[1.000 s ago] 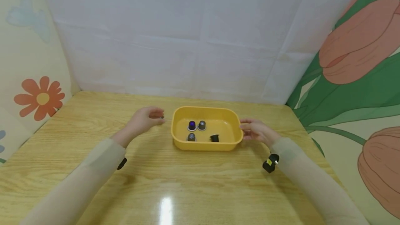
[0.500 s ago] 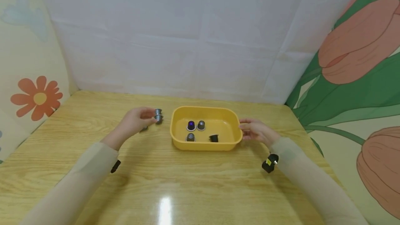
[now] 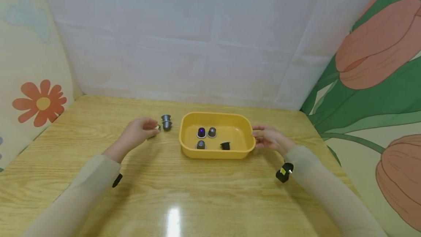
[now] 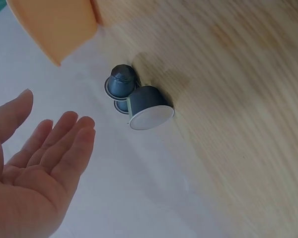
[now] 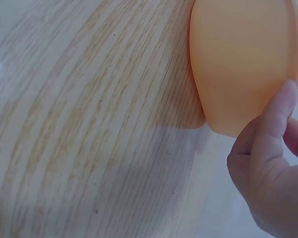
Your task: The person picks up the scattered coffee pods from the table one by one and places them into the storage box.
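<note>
"How are the arms placed?"

"Both reach forward in pale long sleeves over the yellow wood-grain table [image 3: 197, 189]. The left hand [image 3: 136, 132] is low, left of the rectangular yellow bin with rounded corners [image 3: 215, 154]; the right hand [image 3: 270, 139] is at the bin's right end."

"How many capsules?"

"Seven that I can make out. Four are inside the bin: a shiny dark-blue cup-shaped capsule [image 3: 201, 132], a grey flanged capsule [image 3: 212, 131] just beside it, a brownish-grey capsule [image 3: 201, 145] close to the near wall, and a black capsule [image 3: 225, 145] tipped over. Three are on the table between the left hand and the bin: a pair of metallic blue-grey capsules [image 3: 167, 125], one partly behind the other in the left wrist view, and a dark capsule with a white lid [image 4: 151, 109] lying on its side."

"And the fingers?"

"On the left they lie side by side, slightly bent, with the thumb well apart and nothing between. The left wrist view shows a gap between the fingertips and the white-lidded capsule. On the right, extended fingers touch the bin's end wall near the rim; how hard they press, I can't tell."
</note>
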Demonstrator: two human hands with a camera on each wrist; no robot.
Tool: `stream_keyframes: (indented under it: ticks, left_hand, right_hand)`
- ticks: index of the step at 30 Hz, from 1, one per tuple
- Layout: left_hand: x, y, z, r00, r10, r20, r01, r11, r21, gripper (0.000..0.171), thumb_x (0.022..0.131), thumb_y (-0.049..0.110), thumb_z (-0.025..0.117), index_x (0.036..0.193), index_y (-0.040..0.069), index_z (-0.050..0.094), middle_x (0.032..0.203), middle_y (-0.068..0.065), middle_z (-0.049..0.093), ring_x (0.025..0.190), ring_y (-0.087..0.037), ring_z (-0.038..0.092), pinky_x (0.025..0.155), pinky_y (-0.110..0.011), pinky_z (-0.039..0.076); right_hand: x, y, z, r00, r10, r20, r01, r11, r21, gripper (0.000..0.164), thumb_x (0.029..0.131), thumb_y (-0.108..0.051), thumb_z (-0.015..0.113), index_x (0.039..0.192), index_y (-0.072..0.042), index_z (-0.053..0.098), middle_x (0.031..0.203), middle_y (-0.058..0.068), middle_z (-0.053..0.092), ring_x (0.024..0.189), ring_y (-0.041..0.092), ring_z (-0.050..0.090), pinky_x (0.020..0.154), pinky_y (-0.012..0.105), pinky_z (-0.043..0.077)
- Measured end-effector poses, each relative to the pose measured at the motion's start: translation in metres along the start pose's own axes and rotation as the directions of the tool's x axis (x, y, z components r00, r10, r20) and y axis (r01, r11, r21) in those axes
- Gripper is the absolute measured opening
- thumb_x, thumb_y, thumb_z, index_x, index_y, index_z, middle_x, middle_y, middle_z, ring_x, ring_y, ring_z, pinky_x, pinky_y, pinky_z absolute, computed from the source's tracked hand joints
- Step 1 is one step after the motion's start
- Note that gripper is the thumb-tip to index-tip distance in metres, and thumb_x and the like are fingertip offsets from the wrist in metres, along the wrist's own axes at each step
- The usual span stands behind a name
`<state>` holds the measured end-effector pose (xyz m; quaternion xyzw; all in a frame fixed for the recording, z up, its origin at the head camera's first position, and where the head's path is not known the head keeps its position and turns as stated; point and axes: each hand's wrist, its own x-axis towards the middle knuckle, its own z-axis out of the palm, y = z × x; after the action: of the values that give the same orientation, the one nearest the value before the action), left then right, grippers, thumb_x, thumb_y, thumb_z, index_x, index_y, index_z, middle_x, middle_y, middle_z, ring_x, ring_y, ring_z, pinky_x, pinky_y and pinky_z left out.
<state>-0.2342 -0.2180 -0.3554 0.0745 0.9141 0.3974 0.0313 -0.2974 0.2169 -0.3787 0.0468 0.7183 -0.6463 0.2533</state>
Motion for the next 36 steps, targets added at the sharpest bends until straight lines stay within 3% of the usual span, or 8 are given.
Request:
stream_keyframes:
  ticks: [11, 19, 23, 29, 36]
  left_hand:
    - [-0.002, -0.012, -0.001, 0.997, -0.068, -0.028, 0.069, 0.997, 0.045, 0.057, 0.097, 0.019, 0.062, 0.138, -0.014, 0.041, 0.134, -0.035, 0.047, 0.122, -0.048, 0.046, 0.096, -0.058, 0.043]
    - [-0.002, -0.013, -0.002, 0.998, -0.063, -0.005, 0.064, 0.995, 0.075, 0.067, 0.096, 0.02, 0.064, 0.141, -0.017, 0.032, 0.138, -0.038, 0.04, 0.127, -0.053, 0.038, 0.099, -0.061, 0.039]
    - [-0.002, -0.016, -0.003, 0.998, -0.069, 0.016, 0.067, 0.995, 0.072, 0.069, 0.096, 0.021, 0.064, 0.142, -0.017, 0.029, 0.14, -0.038, 0.037, 0.128, -0.055, 0.034, 0.1, -0.063, 0.036]
    - [0.003, -0.023, -0.006, 0.992, -0.107, 0.072, 0.103, 0.993, 0.06, 0.071, 0.097, 0.022, 0.062, 0.145, -0.017, 0.024, 0.144, -0.038, 0.031, 0.131, -0.055, 0.029, 0.102, -0.063, 0.034]
    - [0.006, -0.03, -0.008, 0.985, -0.115, 0.126, 0.106, 0.991, 0.076, 0.075, 0.097, 0.023, 0.062, 0.147, -0.015, 0.02, 0.147, -0.038, 0.025, 0.133, -0.055, 0.025, 0.104, -0.064, 0.03]
  right_hand:
    - [-0.001, 0.001, 0.002, 1.0, 0.005, -0.004, -0.005, 1.0, 0.011, 0.044, 0.1, 0.0, 0.047, 0.142, 0.008, 0.034, 0.088, 0.006, 0.061, 0.07, 0.013, 0.06, 0.061, 0.025, 0.056]
    - [-0.001, 0.001, 0.0, 1.0, -0.004, 0.007, 0.004, 1.0, 0.008, 0.044, 0.1, -0.001, 0.047, 0.141, 0.009, 0.034, 0.087, 0.005, 0.06, 0.069, 0.013, 0.059, 0.059, 0.023, 0.055]
    - [-0.001, 0.001, -0.003, 0.999, -0.019, 0.04, 0.019, 1.0, 0.014, 0.039, 0.099, -0.003, 0.052, 0.135, 0.007, 0.042, 0.088, 0.006, 0.061, 0.071, 0.013, 0.06, 0.061, 0.023, 0.055]
    - [-0.002, -0.001, 0.001, 1.0, 0.001, -0.008, -0.001, 1.0, -0.001, 0.044, 0.101, -0.001, 0.046, 0.141, 0.008, 0.034, 0.088, 0.007, 0.06, 0.069, 0.014, 0.059, 0.058, 0.023, 0.054]
    - [-0.002, -0.002, 0.002, 1.0, 0.006, -0.015, -0.006, 1.0, 0.013, 0.043, 0.1, -0.001, 0.047, 0.141, 0.008, 0.035, 0.087, 0.006, 0.06, 0.068, 0.014, 0.059, 0.058, 0.024, 0.054]
